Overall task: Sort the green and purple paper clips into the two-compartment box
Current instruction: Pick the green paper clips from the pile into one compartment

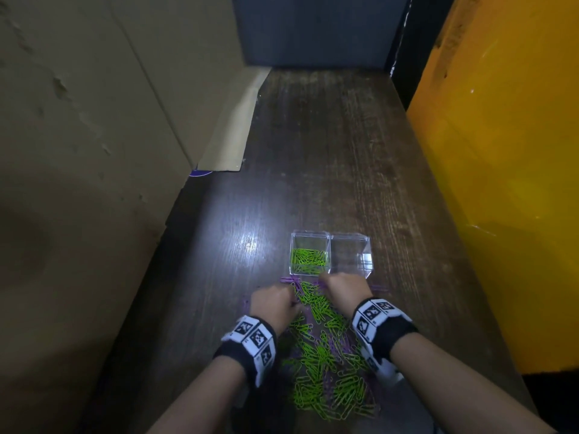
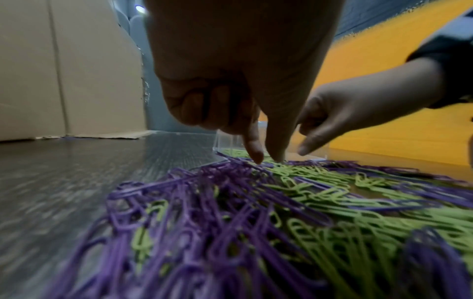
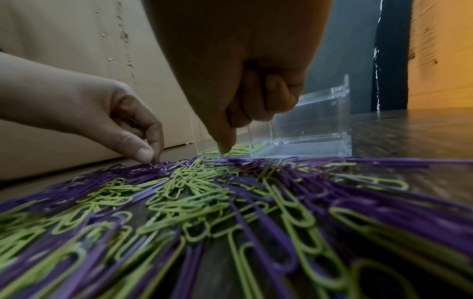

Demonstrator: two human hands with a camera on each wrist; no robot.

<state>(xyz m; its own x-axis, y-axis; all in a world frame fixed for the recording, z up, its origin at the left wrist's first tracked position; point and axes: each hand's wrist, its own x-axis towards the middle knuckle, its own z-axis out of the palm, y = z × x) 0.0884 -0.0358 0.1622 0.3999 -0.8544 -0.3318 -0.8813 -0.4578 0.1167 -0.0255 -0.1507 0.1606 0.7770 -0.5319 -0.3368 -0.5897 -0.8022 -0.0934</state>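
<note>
A clear two-compartment box [image 1: 329, 239] stands on the dark wooden table. Its left compartment holds green clips [image 1: 308, 260]; its right compartment [image 1: 352, 256] looks empty. A mixed pile of green and purple clips [image 1: 326, 355] spreads from the box's front wall towards me. My left hand [image 1: 275, 303] is at the pile's far left edge, where thumb and index pinch a purple clip [image 3: 160, 164]. My right hand [image 1: 343, 288] hovers just in front of the box. Its index [image 2: 304, 149] points down at the clips with the thumb apart, nothing between them, and the other fingers curled.
A tall cardboard wall [image 1: 94, 120] runs along the table's left side. A yellow panel [image 1: 501, 183] lines the right side and a dark panel [image 1: 313, 29] closes the back. Bare tabletop [image 1: 313, 151] stretches beyond the box.
</note>
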